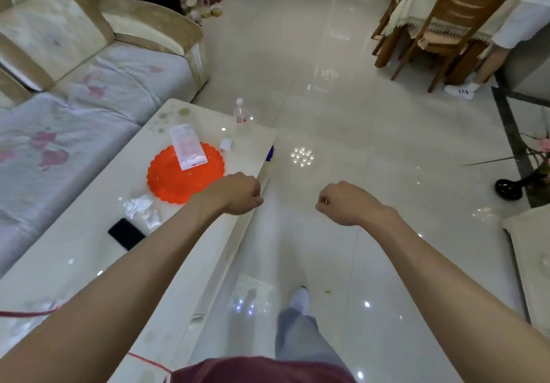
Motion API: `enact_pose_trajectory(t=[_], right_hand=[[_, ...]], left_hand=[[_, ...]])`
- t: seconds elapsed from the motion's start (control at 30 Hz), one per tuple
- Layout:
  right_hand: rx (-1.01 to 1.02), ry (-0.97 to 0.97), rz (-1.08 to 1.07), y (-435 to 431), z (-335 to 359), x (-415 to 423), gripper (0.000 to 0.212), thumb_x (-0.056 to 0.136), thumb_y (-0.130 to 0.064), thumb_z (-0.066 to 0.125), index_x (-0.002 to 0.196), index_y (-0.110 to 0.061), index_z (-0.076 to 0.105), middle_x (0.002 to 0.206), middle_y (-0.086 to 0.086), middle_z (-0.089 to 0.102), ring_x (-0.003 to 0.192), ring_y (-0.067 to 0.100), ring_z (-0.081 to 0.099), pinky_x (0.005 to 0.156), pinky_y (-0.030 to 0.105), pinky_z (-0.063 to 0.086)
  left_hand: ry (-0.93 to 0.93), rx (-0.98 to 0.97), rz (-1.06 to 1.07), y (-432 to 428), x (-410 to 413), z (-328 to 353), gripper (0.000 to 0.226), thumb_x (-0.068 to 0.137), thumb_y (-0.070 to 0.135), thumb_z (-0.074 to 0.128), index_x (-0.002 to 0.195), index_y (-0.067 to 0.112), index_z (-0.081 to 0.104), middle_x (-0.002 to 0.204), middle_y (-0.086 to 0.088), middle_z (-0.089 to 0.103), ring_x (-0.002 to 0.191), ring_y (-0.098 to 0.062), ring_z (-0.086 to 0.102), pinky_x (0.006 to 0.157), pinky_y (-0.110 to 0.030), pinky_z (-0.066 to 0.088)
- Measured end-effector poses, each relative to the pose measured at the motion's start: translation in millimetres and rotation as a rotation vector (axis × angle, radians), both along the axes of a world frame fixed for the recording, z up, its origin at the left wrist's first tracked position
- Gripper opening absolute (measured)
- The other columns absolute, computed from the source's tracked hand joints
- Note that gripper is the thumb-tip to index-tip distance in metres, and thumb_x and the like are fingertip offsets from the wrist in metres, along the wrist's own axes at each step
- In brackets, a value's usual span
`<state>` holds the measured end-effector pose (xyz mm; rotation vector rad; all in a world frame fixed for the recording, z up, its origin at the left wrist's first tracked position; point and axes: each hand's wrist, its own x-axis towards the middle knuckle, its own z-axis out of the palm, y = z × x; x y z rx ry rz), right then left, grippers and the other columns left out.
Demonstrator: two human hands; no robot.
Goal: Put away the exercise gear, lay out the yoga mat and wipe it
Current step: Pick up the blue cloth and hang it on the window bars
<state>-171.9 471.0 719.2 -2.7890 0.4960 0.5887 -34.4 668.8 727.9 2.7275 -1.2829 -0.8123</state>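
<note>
L hand [238, 193]; R hand [346, 202]; both fisted

No legible txt; packet [188, 147] & bottle [240, 113] print too blurry.

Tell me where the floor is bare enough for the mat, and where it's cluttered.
The floor is bare between the table, the chairs and the vase. On the table, only the near end, this side of the phone, is mostly bare; the far half is crowded with plate, tissue and bottle.
</note>
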Motion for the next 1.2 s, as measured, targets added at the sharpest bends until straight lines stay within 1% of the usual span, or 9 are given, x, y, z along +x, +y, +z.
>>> enact_pose_trajectory(t=[0.13,0.33,0.47,0.57,0.67,0.8,1.0,1.1,1.2], right_hand=[[0.058,-0.021,0.024,-71,2,57,0.035,0.096,-0.032,0.046,0.096,-0.003,0.067,0.093,0.012,0.068,0.085,0.029,0.064,0.069,0.033,0.048],[0.061,0.016,0.108,-152,2,122,0.032,0.097,-0.033,0.046,0.097,-0.009,0.067,0.095,0.007,0.066,0.084,0.025,0.063,0.073,0.035,0.05],[0.064,0.026,0.135,-195,-4,167,0.033,0.095,-0.031,0.046,0.098,-0.006,0.067,0.096,0.01,0.068,0.086,0.029,0.064,0.072,0.035,0.051],[0.039,0.028,0.158,-228,-5,205,0.031,0.095,-0.032,0.046,0.096,-0.01,0.067,0.097,0.008,0.066,0.085,0.027,0.062,0.073,0.034,0.051],[0.028,0.017,0.155,-265,-5,248,0.03,0.096,-0.033,0.047,0.095,-0.011,0.067,0.094,0.007,0.066,0.083,0.025,0.062,0.069,0.031,0.049],[0.02,0.036,0.146,-317,-2,313,0.03,0.097,-0.033,0.047,0.098,-0.011,0.068,0.093,0.006,0.067,0.081,0.022,0.062,0.068,0.029,0.048],[-0.005,0.077,0.156,-384,-5,408,0.033,0.098,-0.033,0.046,0.093,-0.008,0.066,0.09,0.007,0.067,0.078,0.023,0.063,0.067,0.03,0.047],[0.028,0.063,0.168,-408,-7,450,0.03,0.097,-0.035,0.046,0.096,-0.013,0.065,0.096,0.005,0.065,0.081,0.022,0.061,0.07,0.03,0.047],[0.017,0.049,0.207,-433,-12,492,0.03,0.097,-0.036,0.047,0.103,-0.013,0.065,0.099,0.005,0.064,0.081,0.022,0.058,0.068,0.028,0.042]], left_hand=[[-0.008,0.019,0.1,-61,36,5,0.031,0.097,0.032,0.046,0.11,0.012,0.066,0.107,-0.013,0.065,0.101,-0.03,0.059,0.081,-0.033,0.048],[0.031,-0.001,0.183,-139,80,5,0.033,0.097,0.033,0.046,0.109,0.01,0.066,0.105,-0.012,0.067,0.096,-0.028,0.062,0.08,-0.034,0.05],[0.067,-0.002,0.225,-183,118,-2,0.033,0.097,0.033,0.046,0.105,0.007,0.066,0.1,-0.013,0.067,0.091,-0.027,0.063,0.077,-0.034,0.049],[0.063,0.008,0.228,-215,155,-13,0.031,0.096,0.032,0.046,0.092,0.007,0.064,0.099,-0.016,0.068,0.088,-0.028,0.062,0.074,-0.033,0.047],[0.061,0.032,0.212,-257,200,-23,0.035,0.095,0.033,0.046,0.101,0.006,0.066,0.099,-0.012,0.069,0.095,-0.028,0.063,0.081,-0.035,0.048],[0.133,-0.024,0.193,-324,264,-24,0.032,0.098,0.03,0.045,0.107,0.005,0.064,0.104,-0.013,0.065,0.096,-0.028,0.062,0.08,-0.035,0.048],[0.122,-0.048,0.175,-398,357,-26,0.026,0.096,0.029,0.047,0.084,0.009,0.06,0.091,-0.01,0.065,0.086,-0.027,0.062,0.074,-0.033,0.048],[0.082,-0.042,0.218,-419,394,-15,0.026,0.096,0.028,0.047,0.1,0.008,0.064,0.097,-0.012,0.063,0.09,-0.03,0.062,0.074,-0.032,0.046],[0.081,-0.016,0.26,-436,429,-16,0.028,0.096,0.029,0.047,0.104,0.008,0.065,0.1,-0.012,0.066,0.09,-0.029,0.063,0.072,-0.031,0.044]])
